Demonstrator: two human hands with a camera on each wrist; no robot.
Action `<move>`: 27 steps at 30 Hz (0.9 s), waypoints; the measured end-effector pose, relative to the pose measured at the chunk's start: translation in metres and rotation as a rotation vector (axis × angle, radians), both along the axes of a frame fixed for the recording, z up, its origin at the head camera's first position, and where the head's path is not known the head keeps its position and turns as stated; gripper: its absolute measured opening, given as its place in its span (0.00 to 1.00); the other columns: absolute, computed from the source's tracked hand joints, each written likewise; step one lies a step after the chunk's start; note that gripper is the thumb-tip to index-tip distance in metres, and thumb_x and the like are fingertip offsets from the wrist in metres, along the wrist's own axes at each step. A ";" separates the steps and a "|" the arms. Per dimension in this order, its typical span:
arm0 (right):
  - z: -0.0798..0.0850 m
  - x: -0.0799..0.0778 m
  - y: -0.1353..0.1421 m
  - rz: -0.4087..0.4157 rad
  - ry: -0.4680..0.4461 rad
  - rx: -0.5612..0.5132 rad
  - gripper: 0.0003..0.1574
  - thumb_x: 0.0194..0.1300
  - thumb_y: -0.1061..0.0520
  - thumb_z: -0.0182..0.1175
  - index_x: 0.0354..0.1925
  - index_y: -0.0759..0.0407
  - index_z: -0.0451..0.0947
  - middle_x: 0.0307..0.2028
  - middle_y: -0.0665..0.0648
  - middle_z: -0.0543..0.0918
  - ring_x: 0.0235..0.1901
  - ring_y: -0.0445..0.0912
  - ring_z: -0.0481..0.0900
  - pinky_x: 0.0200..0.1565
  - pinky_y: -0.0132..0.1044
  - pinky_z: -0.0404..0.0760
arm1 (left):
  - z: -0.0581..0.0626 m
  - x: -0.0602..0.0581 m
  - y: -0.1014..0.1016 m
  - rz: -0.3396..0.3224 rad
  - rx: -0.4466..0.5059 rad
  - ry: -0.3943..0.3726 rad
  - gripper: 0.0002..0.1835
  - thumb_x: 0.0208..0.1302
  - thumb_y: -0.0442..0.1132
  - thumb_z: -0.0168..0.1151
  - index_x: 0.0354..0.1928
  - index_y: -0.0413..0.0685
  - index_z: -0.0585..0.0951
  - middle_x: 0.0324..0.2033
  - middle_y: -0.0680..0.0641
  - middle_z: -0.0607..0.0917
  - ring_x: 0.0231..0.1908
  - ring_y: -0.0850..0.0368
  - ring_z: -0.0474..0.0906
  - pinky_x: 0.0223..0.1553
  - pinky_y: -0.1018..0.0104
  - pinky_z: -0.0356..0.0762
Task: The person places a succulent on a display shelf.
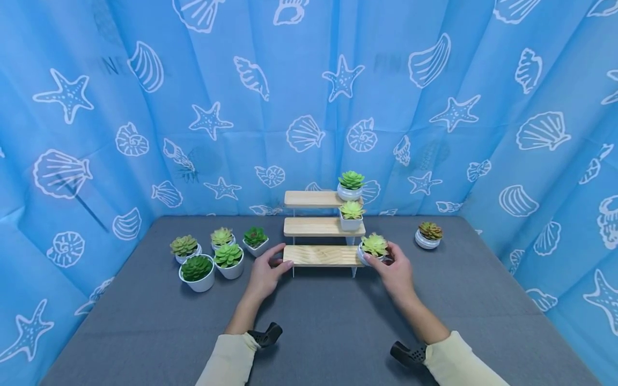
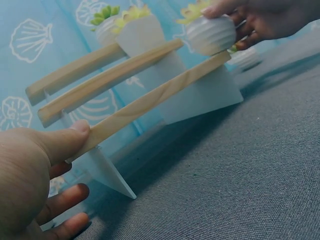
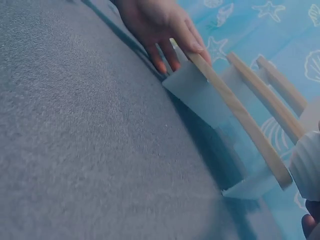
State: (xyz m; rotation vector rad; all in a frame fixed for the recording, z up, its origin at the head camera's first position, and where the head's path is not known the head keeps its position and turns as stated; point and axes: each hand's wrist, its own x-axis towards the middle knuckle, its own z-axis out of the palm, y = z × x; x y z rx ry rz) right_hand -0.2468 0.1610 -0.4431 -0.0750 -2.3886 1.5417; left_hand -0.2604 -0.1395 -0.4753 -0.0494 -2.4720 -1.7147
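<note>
A three-tier wooden display stand (image 1: 322, 256) with pale supports stands in the middle of the table. My left hand (image 1: 265, 272) pinches the left end of its lowest board, thumb on top, as the left wrist view shows. With thumb and fingers, my right hand (image 1: 397, 271) grips a potted succulent (image 1: 374, 245), yellow-green in a ribbed round white pot (image 2: 212, 36), at the lowest board's right end. Whether the pot bears its full weight on the board cannot be told. Above it, a yellow-green succulent (image 1: 352, 212) sits on the middle tier and a green succulent (image 1: 350, 185) on the top tier.
Several potted succulents stand grouped left of the stand, among them a dark green one (image 1: 197, 271) and a small one in a tapered pot (image 1: 256, 241). A reddish-brown succulent (image 1: 428, 235) stands alone at the right. Behind the grey table (image 1: 328, 332) hangs a blue curtain (image 1: 289, 80).
</note>
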 end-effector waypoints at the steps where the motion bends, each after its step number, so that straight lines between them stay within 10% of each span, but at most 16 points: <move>1: -0.001 -0.001 -0.001 0.007 0.007 -0.002 0.36 0.60 0.56 0.69 0.62 0.67 0.69 0.51 0.67 0.77 0.47 0.53 0.74 0.45 0.36 0.71 | 0.000 0.000 0.000 0.000 0.001 -0.002 0.30 0.62 0.42 0.69 0.66 0.48 0.74 0.60 0.45 0.77 0.51 0.49 0.77 0.43 0.55 0.79; 27: -0.011 -0.011 -0.031 0.022 0.077 0.051 0.37 0.58 0.53 0.71 0.62 0.65 0.71 0.54 0.66 0.77 0.52 0.58 0.72 0.55 0.53 0.68 | 0.000 -0.001 0.000 0.005 -0.007 -0.019 0.30 0.62 0.42 0.69 0.66 0.49 0.74 0.60 0.45 0.76 0.52 0.49 0.77 0.43 0.56 0.79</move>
